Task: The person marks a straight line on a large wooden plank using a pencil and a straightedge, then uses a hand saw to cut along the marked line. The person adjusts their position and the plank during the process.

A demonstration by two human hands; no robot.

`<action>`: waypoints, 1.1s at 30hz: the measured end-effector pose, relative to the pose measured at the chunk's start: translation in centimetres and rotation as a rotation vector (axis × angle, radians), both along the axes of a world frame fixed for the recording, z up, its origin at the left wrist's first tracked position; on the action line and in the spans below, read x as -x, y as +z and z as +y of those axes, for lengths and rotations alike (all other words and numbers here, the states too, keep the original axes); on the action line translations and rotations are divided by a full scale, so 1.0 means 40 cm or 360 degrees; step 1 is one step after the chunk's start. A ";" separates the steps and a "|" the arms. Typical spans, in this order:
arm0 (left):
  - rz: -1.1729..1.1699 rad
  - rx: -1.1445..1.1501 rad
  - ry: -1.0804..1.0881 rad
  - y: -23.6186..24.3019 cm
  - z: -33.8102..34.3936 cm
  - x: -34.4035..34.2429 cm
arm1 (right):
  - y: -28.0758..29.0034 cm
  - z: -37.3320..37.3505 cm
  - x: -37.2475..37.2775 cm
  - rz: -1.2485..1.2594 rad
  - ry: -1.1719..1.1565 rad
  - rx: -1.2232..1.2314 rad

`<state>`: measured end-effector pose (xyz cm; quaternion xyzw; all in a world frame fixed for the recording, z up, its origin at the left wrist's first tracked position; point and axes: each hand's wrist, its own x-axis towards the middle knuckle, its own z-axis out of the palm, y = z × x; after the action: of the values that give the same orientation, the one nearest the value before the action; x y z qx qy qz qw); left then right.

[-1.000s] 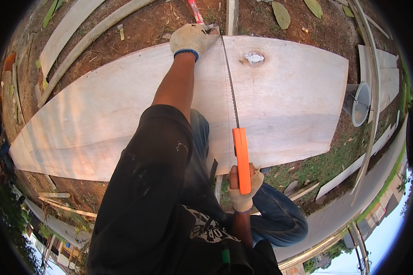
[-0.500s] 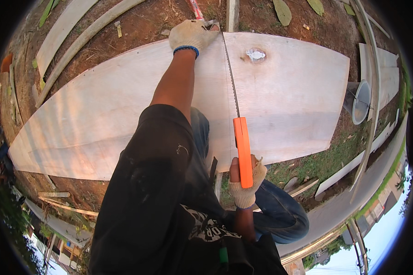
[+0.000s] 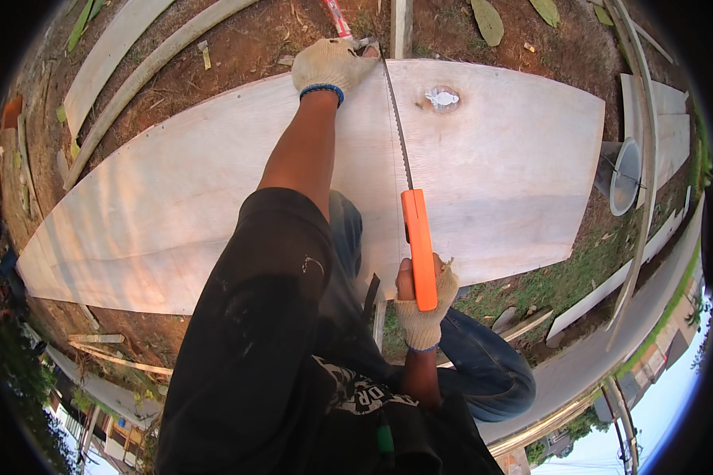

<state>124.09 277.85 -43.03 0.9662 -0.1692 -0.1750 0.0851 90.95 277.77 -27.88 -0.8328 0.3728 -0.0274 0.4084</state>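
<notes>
A curved pale plywood panel (image 3: 507,158) spans the view, with a pencilled line running across it and a torn white patch (image 3: 442,98) near its far edge. My right hand (image 3: 425,301), in a fingerless knit glove, grips the orange handle (image 3: 418,245) of a handsaw, whose toothed blade (image 3: 398,125) lies along the line to the far edge. My left hand (image 3: 337,67), also gloved, is bent at that edge beside the blade tip; what its fingers grip is unclear. A red-handled tool (image 3: 337,17) lies just beyond it. My jeans-clad leg (image 3: 345,237) rests on the panel.
Long wooden strips (image 3: 166,59) and plywood offcuts (image 3: 665,146) lie on the dirt around the panel. A grey bucket (image 3: 624,176) is at the right, patchy grass (image 3: 515,293) at the near right. A timber (image 3: 401,32) shows past the far edge; a paved road curves along the lower right.
The saw and my right hand have moved forward, away from my body along the line. My left hand stays at the far edge of the panel.
</notes>
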 end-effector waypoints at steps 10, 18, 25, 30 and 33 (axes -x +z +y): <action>0.0002 0.0042 -0.0010 -0.019 0.002 -0.011 | -0.058 -0.033 -0.084 -0.0262 0.0175 0.0132; 0.0064 -0.0011 -0.0015 0.020 -0.001 -0.011 | -0.087 -0.031 -0.105 -0.0174 0.0029 0.0069; 0.0068 -0.0027 0.0005 0.025 0.002 -0.008 | -0.047 0.003 -0.032 -0.0077 0.0171 0.0271; -0.0019 -0.0010 -0.0025 0.017 -0.007 -0.009 | -0.139 -0.069 -0.161 -0.0219 0.0035 0.0153; 0.0046 0.0077 0.0004 0.033 -0.009 -0.005 | -0.185 -0.089 -0.225 -0.0166 0.0096 0.0245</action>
<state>124.29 277.50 -41.72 0.9614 -0.1710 -0.1845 0.1112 99.96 274.19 -35.26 -0.8699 0.3226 -0.0869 0.3628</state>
